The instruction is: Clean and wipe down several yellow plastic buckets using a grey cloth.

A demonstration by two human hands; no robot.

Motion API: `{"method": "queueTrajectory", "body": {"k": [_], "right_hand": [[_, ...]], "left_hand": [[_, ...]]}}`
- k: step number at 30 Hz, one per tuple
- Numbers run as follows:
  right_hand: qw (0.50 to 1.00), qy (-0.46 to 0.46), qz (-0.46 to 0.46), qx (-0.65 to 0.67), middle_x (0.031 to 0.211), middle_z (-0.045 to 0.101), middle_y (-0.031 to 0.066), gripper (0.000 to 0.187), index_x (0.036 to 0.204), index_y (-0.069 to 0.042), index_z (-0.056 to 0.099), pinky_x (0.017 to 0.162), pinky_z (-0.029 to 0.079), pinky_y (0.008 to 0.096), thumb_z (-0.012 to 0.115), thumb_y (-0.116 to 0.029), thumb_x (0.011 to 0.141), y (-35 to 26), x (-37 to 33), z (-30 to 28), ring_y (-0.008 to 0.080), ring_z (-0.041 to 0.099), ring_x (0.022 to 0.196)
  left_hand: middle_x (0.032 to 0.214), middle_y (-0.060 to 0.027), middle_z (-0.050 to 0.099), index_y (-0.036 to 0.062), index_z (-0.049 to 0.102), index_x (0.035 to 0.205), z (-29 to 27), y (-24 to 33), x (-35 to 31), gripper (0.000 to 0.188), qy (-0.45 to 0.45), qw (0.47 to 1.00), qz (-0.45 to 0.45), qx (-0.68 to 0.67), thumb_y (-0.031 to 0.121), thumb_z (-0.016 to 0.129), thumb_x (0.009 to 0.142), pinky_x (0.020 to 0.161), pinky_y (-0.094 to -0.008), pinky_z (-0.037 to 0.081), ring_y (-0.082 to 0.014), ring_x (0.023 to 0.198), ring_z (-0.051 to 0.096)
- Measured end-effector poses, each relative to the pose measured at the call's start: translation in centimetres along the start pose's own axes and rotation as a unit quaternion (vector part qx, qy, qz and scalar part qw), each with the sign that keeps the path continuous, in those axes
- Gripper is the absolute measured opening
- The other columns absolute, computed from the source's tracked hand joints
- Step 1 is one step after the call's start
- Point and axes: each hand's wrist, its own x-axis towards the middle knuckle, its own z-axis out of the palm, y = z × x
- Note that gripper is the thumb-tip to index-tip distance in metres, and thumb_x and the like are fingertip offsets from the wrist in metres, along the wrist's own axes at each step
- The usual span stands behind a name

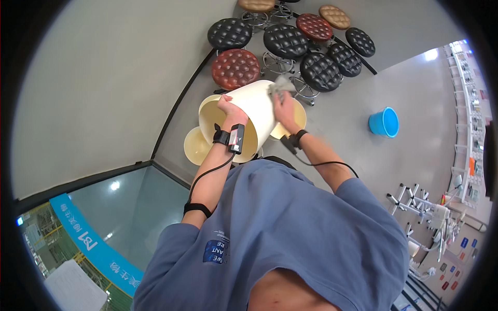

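Note:
A large cream-coloured bin is tipped over in front of me, its open end facing back toward my body. At its left side my left hand is closed on the bin, near the rim. My right hand presses a grey cloth against the outer wall on the right; hand and cloth are slightly blurred. Below and to the right stands another cream bin, partly hidden by my right forearm. One more cream bin sits at the left, close to the wall.
Padded round stools in black, red and tan crowd the floor beyond the bins. A blue bucket stands to the right. White-legged stands are farther right, and shelving lines that side. On the left runs a grey wall.

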Motion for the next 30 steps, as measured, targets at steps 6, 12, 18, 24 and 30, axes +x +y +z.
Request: {"method": "queueTrajectory", "body": {"k": [6, 12, 18, 24, 30], "right_hand": [[0.977, -0.127, -0.153, 0.075, 0.107, 0.05, 0.02, 0.051, 0.114, -0.001, 0.045, 0.087, 0.038, 0.0393, 0.061, -0.029, 0.075, -8.0, -4.4, -0.5, 0.0345, 0.048, 0.101], [0.966, -0.139, -0.219, 0.02, 0.109, 0.051, 0.0189, 0.058, 0.113, 0.0, 0.045, 0.09, 0.036, 0.0398, 0.066, -0.027, 0.066, -8.0, -4.1, -2.0, 0.0352, 0.047, 0.102], [0.98, -0.114, -0.164, -0.019, 0.105, 0.051, 0.0161, 0.057, 0.109, -0.003, 0.046, 0.08, 0.036, 0.0404, 0.063, -0.026, 0.06, -8.9, -3.5, -0.7, 0.0324, 0.047, 0.099], [0.979, -0.086, -0.176, -0.057, 0.109, 0.05, 0.015, 0.057, 0.11, -0.002, 0.048, 0.079, 0.036, 0.0409, 0.061, -0.029, 0.061, -8.7, -3.7, 1.2, 0.0306, 0.047, 0.102], [0.972, -0.061, -0.212, -0.08, 0.11, 0.052, 0.0125, 0.053, 0.107, -0.003, 0.051, 0.079, 0.034, 0.0398, 0.062, -0.033, 0.064, -10.0, -3.7, 0.7, 0.0276, 0.048, 0.1]], "left_hand": [[0.083, -0.0123, 0.055, 0.0037, 0.048, 0.076, -1.2, -1.4, 4.2, 0.033, 0.017, 0.999, -0.014, -0.027, 0.026, 0.044, 0.052, 0.074, -0.0383, 0.044, -0.0321, 0.074, 0.053], [0.092, -0.0123, 0.058, 0.0041, 0.054, 0.085, -3.5, -3.3, 9.2, 0.038, -0.093, 0.995, -0.04, 0.002, 0.028, 0.043, 0.058, 0.076, -0.0394, 0.045, -0.0305, 0.081, 0.055], [0.099, -0.012, 0.058, 0.0045, 0.054, 0.103, -2.6, -2.5, 8.8, 0.052, -0.213, 0.974, -0.063, 0.038, 0.051, 0.041, 0.083, 0.08, -0.038, 0.046, -0.0277, 0.087, 0.057], [0.111, -0.01, 0.054, 0.0039, 0.047, 0.116, -5.1, -2.2, 5.5, 0.071, -0.235, 0.958, -0.127, 0.104, 0.065, 0.039, 0.082, 0.088, -0.0358, 0.043, -0.0238, 0.098, 0.055], [0.099, -0.0086, 0.059, 0.0041, 0.054, 0.102, -5.4, -1.2, 6.1, 0.033, -0.277, 0.942, -0.136, 0.13, 0.032, 0.049, 0.086, 0.083, -0.0345, 0.045, -0.0214, 0.091, 0.058]]}}
